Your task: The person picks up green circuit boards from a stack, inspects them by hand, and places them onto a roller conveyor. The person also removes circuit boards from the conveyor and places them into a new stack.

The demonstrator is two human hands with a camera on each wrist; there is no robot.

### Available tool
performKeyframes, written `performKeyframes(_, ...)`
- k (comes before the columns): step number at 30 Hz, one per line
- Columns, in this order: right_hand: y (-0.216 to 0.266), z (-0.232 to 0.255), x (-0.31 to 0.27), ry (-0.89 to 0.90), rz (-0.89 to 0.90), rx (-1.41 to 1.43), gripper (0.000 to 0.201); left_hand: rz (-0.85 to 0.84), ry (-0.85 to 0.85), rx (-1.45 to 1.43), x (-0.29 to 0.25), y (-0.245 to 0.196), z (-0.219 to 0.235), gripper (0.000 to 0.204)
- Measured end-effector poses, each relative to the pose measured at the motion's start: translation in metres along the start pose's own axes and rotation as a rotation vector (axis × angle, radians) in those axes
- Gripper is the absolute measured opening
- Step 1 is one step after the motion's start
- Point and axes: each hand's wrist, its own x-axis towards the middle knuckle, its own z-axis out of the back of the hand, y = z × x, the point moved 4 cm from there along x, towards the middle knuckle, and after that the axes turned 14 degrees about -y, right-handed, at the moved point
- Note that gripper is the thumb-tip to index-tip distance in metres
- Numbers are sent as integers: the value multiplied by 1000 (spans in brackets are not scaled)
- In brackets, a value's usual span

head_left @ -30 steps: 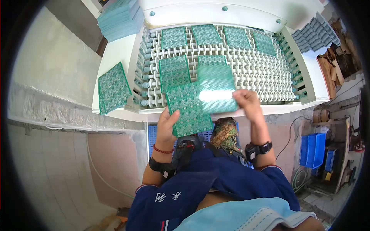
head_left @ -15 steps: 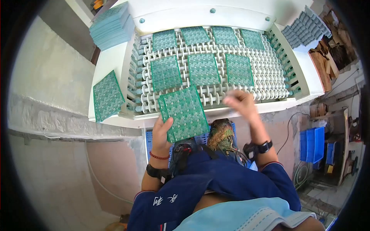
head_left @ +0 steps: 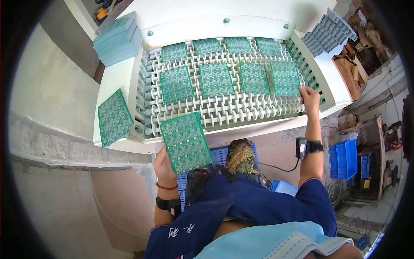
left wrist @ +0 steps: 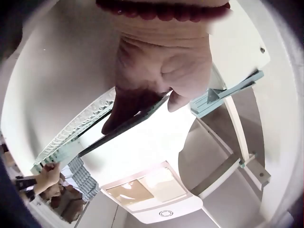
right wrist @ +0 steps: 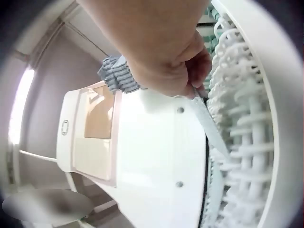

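Observation:
My left hand (head_left: 164, 166) grips green printed circuit boards (head_left: 185, 142) by their lower left edge, in front of the roller conveyor. In the left wrist view, thumb and fingers lie on opposite sides of their dark edge (left wrist: 128, 126). At the right end of the conveyor's nearer row, my right hand (head_left: 310, 100) pinches the lower right corner of another circuit board (head_left: 284, 77). Edge-on in the right wrist view, this board (right wrist: 211, 126) slants down to the white rollers (right wrist: 254, 142). Beside it lies a circuit board (head_left: 254, 78) on the rollers.
Several boards form a farther row (head_left: 210, 45) on the conveyor. A board stack (head_left: 117, 39) and a separate circuit board (head_left: 115, 117) rest on the left ledge. Grey ridged racks (head_left: 330, 32) stand on the right ledge. The conveyor's front rim (head_left: 241, 129) runs before me.
One board has come to rest third in the nearer row. The right hand came back near the left hand's boards, then moved right with another board. The left hand has moved left and down.

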Motion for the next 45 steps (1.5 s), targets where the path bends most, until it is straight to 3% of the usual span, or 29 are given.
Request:
performKeyframes(2,-16,6,17,-118,203,-358,23,-13,13,-3,-1,0,12,47)
performKeyframes(6,25,2,-20,-316,514,-567,25,-33,-6,82,-4,0,15,42)
performKeyframes(9,70,-26,-74,-5,199,-228,27,-36,-82,163,-7,-1,-4,42)
performKeyframes(11,82,-64,-125,335,113,13,27,-15,-89,222,-2,1,-10,41)
performKeyframes(13,108,-90,-187,704,-93,302,24,17,-57,189,3,4,-13,38)
performKeyframes(16,133,-107,-238,937,-338,554,18,6,-50,146,9,10,-17,37)
performKeyframes(19,132,-114,-250,885,-403,560,17,-18,-56,149,14,11,-16,34)
performKeyframes(27,135,-108,-248,788,-377,496,17,-79,-109,251,22,11,-27,33)
performKeyframes(33,131,-100,-220,669,-377,483,17,-185,-257,368,35,-4,-30,32)
performKeyframes(34,126,-98,-212,629,-366,484,17,-250,-296,420,38,-11,-31,32)
performKeyframes(36,114,-95,-192,577,-315,440,18,-478,-359,849,47,-33,-24,33)
performKeyframes(37,109,-94,-181,562,-207,297,20,-593,-386,1063,50,-38,-23,34)
performKeyframes(38,103,-91,-174,507,-185,227,20,-780,-378,1089,50,-39,-27,39)
performKeyframes(41,93,-72,-153,386,-169,157,22,-1438,-230,1792,38,-41,-58,43)
performKeyframes(42,91,-62,-145,359,-176,163,22,-1335,-141,1747,40,-35,-54,46)
performKeyframes(45,65,-41,-116,300,-167,101,22,-1243,74,2011,45,-10,-49,50)
